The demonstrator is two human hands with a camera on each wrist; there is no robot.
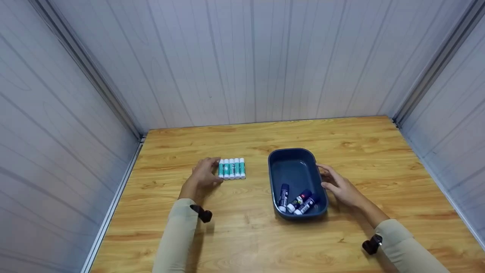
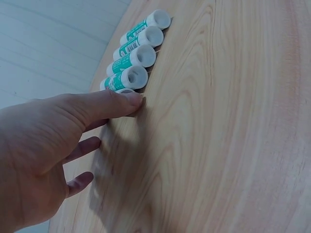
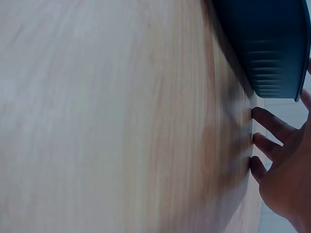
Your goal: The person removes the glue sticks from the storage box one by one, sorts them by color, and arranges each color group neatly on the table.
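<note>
The relaxed left hand [image 1: 204, 175] touches the left end of a row of five green-white glue sticks [image 1: 232, 168], while the open right hand [image 1: 338, 185] rests beside the dark blue plastic tray [image 1: 291, 165] on the right.

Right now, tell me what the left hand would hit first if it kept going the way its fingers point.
The left hand points toward the row of green-and-white tubes. Its thumb already lies at the nearest tube's end, apparently touching, so that end tube would be met first, then its neighbours.

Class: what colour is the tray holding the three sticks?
Dark blue tray; clearest in the head view.
</note>
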